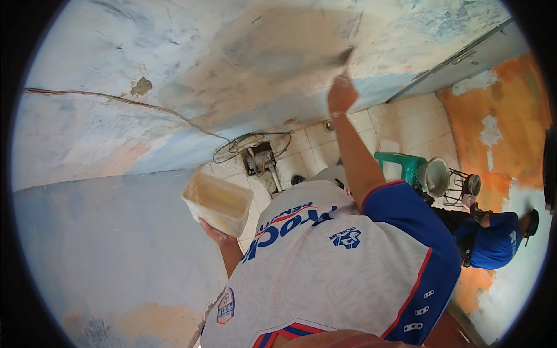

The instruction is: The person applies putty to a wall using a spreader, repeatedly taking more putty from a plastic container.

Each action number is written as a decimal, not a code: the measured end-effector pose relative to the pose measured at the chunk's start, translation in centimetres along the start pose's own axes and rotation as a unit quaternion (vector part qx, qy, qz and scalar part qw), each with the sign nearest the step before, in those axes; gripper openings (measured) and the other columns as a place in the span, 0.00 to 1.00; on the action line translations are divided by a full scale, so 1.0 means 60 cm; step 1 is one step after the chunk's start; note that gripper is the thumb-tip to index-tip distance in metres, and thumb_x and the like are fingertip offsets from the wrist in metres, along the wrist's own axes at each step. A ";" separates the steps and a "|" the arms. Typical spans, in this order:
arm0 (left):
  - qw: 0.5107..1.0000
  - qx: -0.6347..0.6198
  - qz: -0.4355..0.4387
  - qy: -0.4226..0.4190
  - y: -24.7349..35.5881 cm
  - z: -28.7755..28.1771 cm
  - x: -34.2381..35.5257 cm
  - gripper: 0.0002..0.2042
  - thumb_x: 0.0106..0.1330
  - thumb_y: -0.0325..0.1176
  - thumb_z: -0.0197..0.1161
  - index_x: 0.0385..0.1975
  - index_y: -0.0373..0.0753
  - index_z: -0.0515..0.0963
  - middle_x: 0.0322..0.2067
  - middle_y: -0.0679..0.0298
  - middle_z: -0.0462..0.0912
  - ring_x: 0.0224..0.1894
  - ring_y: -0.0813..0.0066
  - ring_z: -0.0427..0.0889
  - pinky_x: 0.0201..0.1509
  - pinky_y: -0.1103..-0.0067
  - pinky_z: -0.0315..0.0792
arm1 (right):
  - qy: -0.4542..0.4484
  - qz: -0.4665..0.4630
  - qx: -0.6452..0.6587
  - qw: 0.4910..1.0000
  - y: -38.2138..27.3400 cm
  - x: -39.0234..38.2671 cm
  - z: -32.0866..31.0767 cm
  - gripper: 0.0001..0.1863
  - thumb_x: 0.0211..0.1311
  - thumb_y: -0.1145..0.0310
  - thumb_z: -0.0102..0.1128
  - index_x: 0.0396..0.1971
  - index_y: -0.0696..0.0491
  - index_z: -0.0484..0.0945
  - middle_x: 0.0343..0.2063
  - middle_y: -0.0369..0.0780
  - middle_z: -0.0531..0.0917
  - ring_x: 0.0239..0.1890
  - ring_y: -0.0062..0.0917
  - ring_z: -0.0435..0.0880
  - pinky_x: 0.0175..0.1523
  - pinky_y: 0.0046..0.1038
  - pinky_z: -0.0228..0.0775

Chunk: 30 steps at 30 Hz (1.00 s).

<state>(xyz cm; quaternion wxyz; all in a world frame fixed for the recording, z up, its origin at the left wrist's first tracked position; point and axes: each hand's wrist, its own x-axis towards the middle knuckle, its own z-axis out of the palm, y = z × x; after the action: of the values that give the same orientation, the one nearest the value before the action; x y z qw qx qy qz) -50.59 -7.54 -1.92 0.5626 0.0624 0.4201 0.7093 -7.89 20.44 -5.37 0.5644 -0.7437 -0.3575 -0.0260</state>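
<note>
The container point(216, 210) is left of the stool point(411, 165).

We note a white jersey point(342, 278) with faint tonal patterning, a blue right sleeve point(420, 232) bordered in red, a striped blue-and-red collar point(307, 329), blue and red chest lettering point(297, 225), a hexagonal blue emblem point(346, 238), a shield-shaped badge point(225, 305) and three small pale shoulder marks point(422, 311).

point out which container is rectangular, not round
The cream tub in the left hand: its rim has four corners, while the grey bucket and the smaller container near it have round rims.
</note>
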 end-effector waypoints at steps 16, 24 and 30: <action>0.994 -0.034 -0.060 -0.085 -0.107 0.039 0.031 0.33 0.73 0.59 0.42 0.72 0.45 0.54 0.69 0.58 0.61 0.69 0.53 0.63 0.70 0.55 0.61 | -0.258 0.408 0.356 0.800 0.100 -0.112 -0.106 0.10 0.69 0.67 0.49 0.39 0.54 0.79 0.33 0.42 0.84 0.31 0.30 0.84 0.34 0.31 0.77; 0.993 0.040 0.015 -0.113 -0.224 0.192 0.015 0.31 0.74 0.56 0.43 0.71 0.45 0.57 0.69 0.58 0.62 0.69 0.54 0.63 0.70 0.57 0.61 | -0.177 0.487 0.518 0.681 0.249 0.165 -0.212 0.16 0.66 0.75 0.57 0.51 0.49 0.67 0.44 0.42 0.77 0.46 0.34 0.80 0.46 0.45 0.78; 0.998 0.013 -0.037 -0.057 -0.328 0.346 -0.035 0.31 0.73 0.57 0.44 0.70 0.45 0.58 0.69 0.59 0.63 0.68 0.56 0.64 0.70 0.57 0.61 | -0.220 0.459 0.521 0.686 0.341 0.326 -0.247 0.17 0.64 0.71 0.61 0.50 0.53 0.70 0.44 0.43 0.79 0.46 0.35 0.82 0.49 0.43 0.78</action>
<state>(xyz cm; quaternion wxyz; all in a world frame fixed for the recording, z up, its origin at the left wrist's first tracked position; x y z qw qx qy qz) -23.52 1.89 -0.93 0.6111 0.0943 0.3981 0.6776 23.55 15.36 -8.17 0.7074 -0.3859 -0.0418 0.5907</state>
